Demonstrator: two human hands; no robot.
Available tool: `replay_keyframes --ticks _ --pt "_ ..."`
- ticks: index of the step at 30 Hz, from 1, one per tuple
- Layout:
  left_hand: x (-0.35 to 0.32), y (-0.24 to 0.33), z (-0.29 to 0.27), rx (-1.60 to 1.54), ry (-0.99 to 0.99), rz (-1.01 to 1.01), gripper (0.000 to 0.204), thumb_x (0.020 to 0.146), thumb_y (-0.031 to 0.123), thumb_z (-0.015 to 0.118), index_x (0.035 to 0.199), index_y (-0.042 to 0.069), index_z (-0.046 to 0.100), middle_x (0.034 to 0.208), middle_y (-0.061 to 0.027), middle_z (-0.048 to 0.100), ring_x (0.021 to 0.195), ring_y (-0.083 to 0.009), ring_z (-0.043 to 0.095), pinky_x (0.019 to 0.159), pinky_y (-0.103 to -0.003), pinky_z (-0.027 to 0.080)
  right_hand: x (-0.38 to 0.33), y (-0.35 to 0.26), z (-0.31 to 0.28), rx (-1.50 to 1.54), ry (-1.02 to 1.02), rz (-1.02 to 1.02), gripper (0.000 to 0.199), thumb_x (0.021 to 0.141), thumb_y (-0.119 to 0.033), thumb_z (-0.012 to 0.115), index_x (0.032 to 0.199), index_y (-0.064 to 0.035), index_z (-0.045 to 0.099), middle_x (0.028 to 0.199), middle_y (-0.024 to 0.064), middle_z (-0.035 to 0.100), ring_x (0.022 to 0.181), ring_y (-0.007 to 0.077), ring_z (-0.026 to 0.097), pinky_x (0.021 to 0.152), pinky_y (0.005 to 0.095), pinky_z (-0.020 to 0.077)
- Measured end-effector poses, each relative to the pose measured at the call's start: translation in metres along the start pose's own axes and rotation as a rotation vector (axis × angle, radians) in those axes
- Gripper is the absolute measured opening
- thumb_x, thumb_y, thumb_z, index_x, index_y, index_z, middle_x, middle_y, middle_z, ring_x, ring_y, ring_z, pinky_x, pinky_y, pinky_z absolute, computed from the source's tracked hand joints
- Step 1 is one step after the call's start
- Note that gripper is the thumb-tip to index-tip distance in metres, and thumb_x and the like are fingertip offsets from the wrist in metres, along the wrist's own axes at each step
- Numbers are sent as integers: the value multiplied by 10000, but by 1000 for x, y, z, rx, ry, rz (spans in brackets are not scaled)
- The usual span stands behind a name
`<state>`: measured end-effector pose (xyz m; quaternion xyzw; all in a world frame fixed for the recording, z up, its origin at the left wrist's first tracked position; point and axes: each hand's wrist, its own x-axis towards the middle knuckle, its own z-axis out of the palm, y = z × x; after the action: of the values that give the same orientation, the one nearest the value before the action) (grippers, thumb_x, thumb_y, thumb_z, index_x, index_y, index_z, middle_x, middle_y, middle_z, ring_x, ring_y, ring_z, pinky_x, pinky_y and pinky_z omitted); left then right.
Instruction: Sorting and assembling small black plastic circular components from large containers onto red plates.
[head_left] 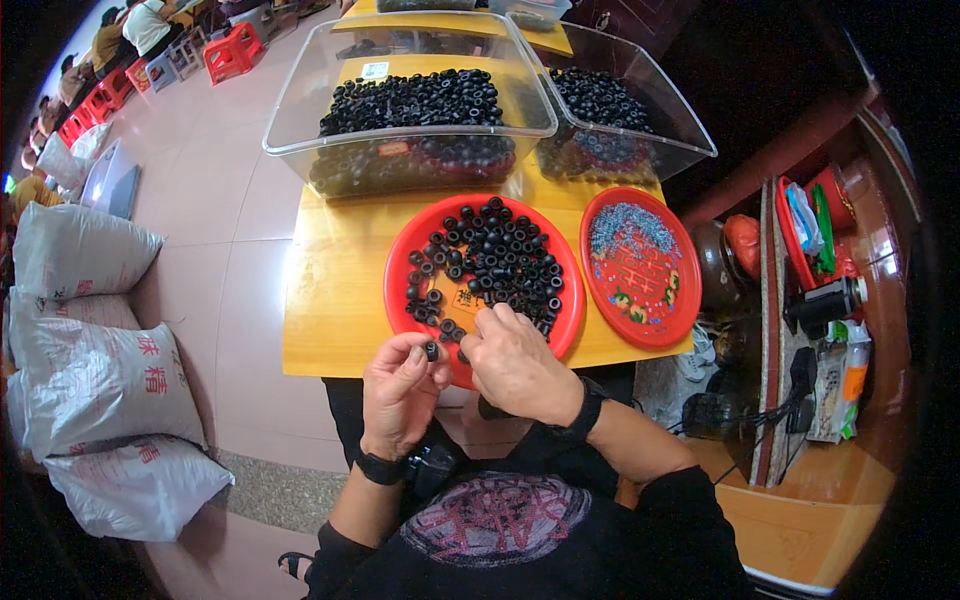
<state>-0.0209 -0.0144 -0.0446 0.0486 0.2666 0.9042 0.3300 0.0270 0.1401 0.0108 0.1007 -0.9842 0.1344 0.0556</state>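
My left hand [403, 378] pinches a small black hollow cylindrical piece [432, 351] between thumb and index finger. Just right of it, my right hand [515, 362] is closed over the near rim of a round red plate [397, 262]. Its fingertips point down and in, and what they hold is hidden. Many loose black pieces [497, 255] of the same kind lie on that plate, around a bare patterned spot. A second red plate [655, 335] to the right carries tiny bluish, glassy-looking bits [632, 228] over a printed design.
Two clear plastic bins [290, 142] [690, 140] of black pieces stand at the back of the yellow table [335, 300]. Stuffed white sacks [110, 385] are piled on the left. A shelf [772, 400] with mixed goods is at right; people and red stools [232, 55] are far left.
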Motion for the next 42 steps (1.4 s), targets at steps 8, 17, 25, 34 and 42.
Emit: replay_keyframes --ticks 8,17,25,34,42 --pt "1 0 2 -72 -1 -16 175 855 70 545 1021 19 561 881 -91 602 754 -166 533 663 -285 432 1 -1 4 -40 -39 36 105 680 -80 540 748 -12 584 808 149 511 822 281 490 681 353 423" --pt "0 -1 3 -29 -11 -4 173 849 78 558 1011 17 564 875 -84 600 773 -163 537 660 -281 431 -1 -3 3 -140 -59 -7 97 691 -79 546 759 -21 583 799 129 532 793 259 519 667 336 436" --pt "0 0 14 80 38 -11 177 854 108 555 1012 28 554 871 -94 588 716 -155 508 662 -280 417 -8 18 11 123 63 66 80 696 -24 520 748 -2 576 801 156 523 801 292 523 697 378 451" --pt "5 -12 25 39 -44 -88 171 839 61 576 997 -3 561 888 -102 615 726 -153 573 665 -263 475 -22 26 0 1696 176 478 85 840 -39 555 900 -12 609 735 -11 558 636 51 490 589 197 424" --pt "4 -15 33 129 -12 -130 150 849 97 570 972 13 562 868 -73 598 743 -145 551 648 -272 440 -28 10 -5 1538 202 517 110 835 -27 574 931 10 614 775 -15 586 727 47 539 640 195 456"
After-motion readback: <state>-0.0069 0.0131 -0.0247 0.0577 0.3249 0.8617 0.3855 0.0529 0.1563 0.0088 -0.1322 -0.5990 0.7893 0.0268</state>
